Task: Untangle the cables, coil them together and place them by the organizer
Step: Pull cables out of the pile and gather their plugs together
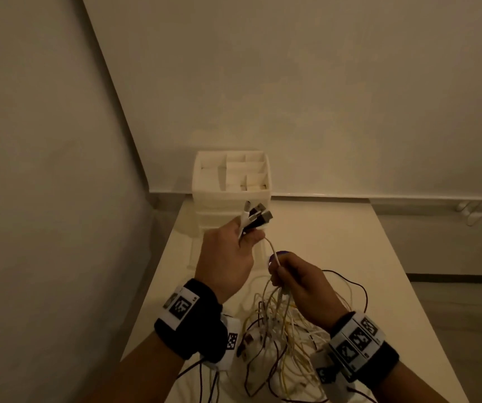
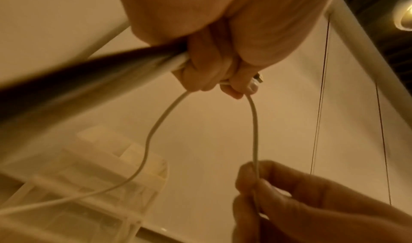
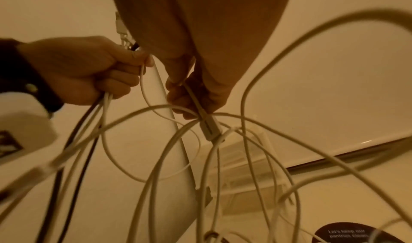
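Mostly, the cables (image 1: 280,330) are a thin white and dark heap at the tabletop's (image 1: 335,237) near edge, their lower ends cut off by the frame. The left hand (image 1: 228,257) has its fingers curled round a bundle of plugs (image 1: 258,218) whose metal tips point toward the white plastic organizer (image 1: 231,177) at the far left corner. The right hand (image 1: 301,282) pinches one white cable (image 2: 254,128) arching between the hands.
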